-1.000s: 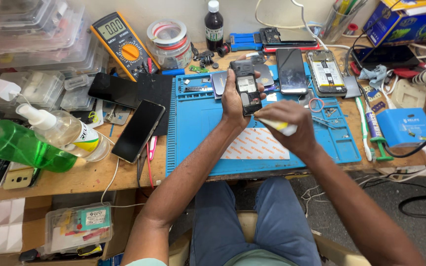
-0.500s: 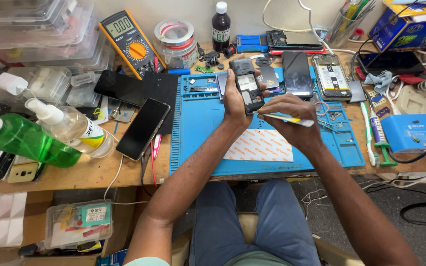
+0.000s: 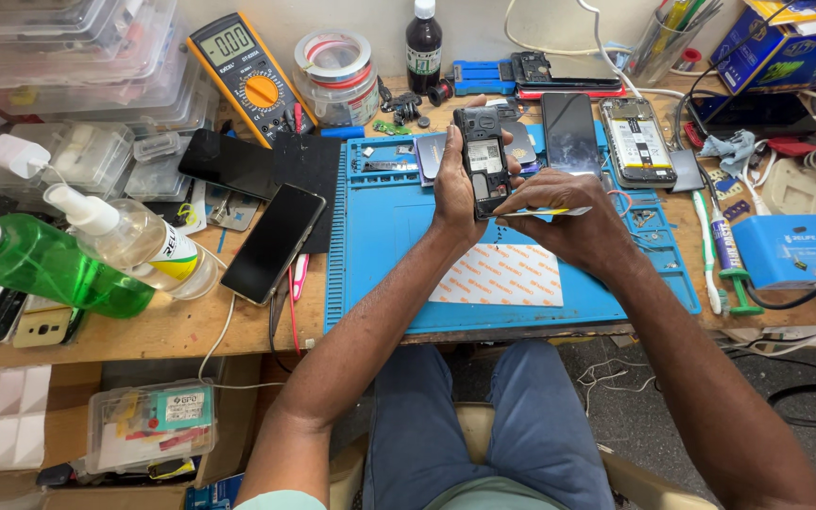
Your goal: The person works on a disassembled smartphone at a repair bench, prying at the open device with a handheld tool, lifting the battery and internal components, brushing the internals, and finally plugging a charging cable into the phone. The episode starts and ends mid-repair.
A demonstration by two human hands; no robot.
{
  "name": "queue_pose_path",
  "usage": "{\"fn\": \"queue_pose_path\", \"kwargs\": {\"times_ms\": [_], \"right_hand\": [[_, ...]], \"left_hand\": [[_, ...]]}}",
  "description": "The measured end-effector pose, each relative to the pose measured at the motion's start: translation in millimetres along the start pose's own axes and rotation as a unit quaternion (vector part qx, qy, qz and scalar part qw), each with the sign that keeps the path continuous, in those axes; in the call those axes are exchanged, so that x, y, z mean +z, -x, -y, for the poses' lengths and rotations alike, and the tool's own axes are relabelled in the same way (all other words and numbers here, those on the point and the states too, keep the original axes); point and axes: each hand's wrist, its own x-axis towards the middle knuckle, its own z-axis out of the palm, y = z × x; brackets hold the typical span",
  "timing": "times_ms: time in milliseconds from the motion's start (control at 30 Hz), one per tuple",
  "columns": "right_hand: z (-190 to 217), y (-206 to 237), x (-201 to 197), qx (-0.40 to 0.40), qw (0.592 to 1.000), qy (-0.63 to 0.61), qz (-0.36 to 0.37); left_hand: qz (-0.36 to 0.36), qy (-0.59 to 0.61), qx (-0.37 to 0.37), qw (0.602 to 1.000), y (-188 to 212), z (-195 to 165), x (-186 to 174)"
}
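Blue silicone repair mat [image 3: 380, 236] beneath both hands: left hand [image 3: 452, 184] clasps an opened black phone [image 3: 482, 161] upright, right hand [image 3: 564, 212] pinches a thin white-and-yellow tool [image 3: 545, 212] against its lower edge.

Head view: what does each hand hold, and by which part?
The left hand grips an opened black phone around its lower sides; the right hand pinches a thin flat white-and-yellow tool along its length.

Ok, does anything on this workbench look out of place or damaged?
Nothing looks spilled. The phone in the left hand has its back cover off, insides exposed, and another opened phone lies at the blue mat's far edge. A black phone overhangs the mat's left edge, askew.
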Motion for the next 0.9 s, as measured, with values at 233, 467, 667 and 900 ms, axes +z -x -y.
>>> {"fn": "queue_pose_path", "kwargs": {"times_ms": [233,467,667,900], "right_hand": [[0,0,4,0.014,1.0,-0.009,0.023],[0,8,16,-0.095,0.994,0.043,-0.045],[10,24,43,-0.182,0.946,0.227,-0.146],[-8,32,47,-0.02,0.967,-0.035,-0.253]], "left_hand": [[0.011,-0.002,-0.005,1.0,0,4,-2],[-0.047,0.026,-0.01,0.999,-2,9,-9],[-0.148,0.079,-0.04,0.985,-8,13,-25],[-0.102,0.066,0.035,0.992,-10,10,-21]]}}
